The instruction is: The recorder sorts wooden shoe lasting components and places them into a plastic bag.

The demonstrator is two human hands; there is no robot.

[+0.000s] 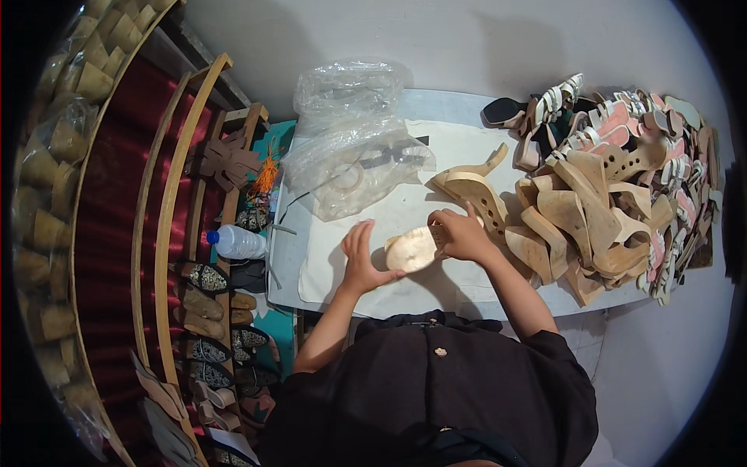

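Note:
A pale wooden shoe sole (411,251) is held above the white cloth in front of me, its rounded end toward the left. My right hand (464,236) is closed around its other end, with fingers over the top side. My left hand (360,263) is beside the rounded end, fingers stretched up and apart. Its thumb reaches the sole's near edge, touching or almost touching it. Just beyond my right hand lie other curved wooden soles (476,189), one with a row of dark holes.
A heap of wooden soles (580,210) and strapped sandals (603,128) covers the table's right side. Clear plastic bags (346,167) lie at the back left. Left of the table, a wooden rack (167,233) holds shoes, near a water bottle (240,242) with a blue cap.

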